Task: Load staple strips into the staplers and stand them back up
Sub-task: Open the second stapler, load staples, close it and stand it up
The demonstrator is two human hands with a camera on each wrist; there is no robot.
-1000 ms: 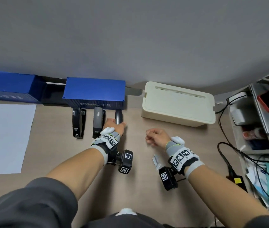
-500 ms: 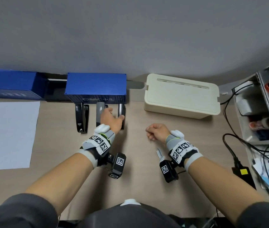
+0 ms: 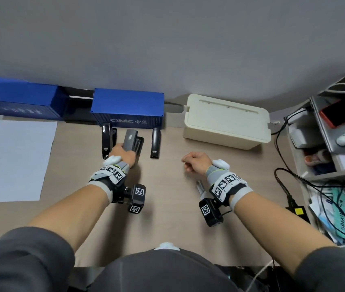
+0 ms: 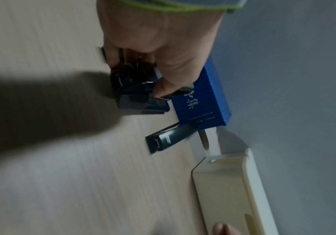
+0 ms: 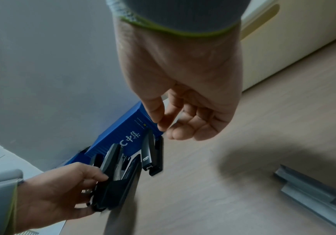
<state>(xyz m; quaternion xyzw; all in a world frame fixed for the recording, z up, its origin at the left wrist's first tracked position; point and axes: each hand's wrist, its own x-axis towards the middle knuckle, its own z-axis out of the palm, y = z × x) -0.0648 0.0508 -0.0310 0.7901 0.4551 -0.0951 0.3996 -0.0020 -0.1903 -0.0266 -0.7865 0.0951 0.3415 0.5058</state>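
— Shifted off the right stapler, the left hand is now seen on the middle stapler!
— And how is it gripped?
— Fingers and thumb are curled round its near end, and its grey top is swung up off the base.
— What is beside it?
— The left stapler is crowded just beside the knuckles; the right stapler is kept apart by a strip of bare desk. All three are lined up before the blue box.
— And the right hand?
— Held over open desk, fingers loosely curled, nothing held; thumb and forefinger tips are nearly met.
— The staples?
— Staple strips are lain on the desk under the right wrist, well apart from the staplers. A cream box is set at the back right, a white sheet to the left.
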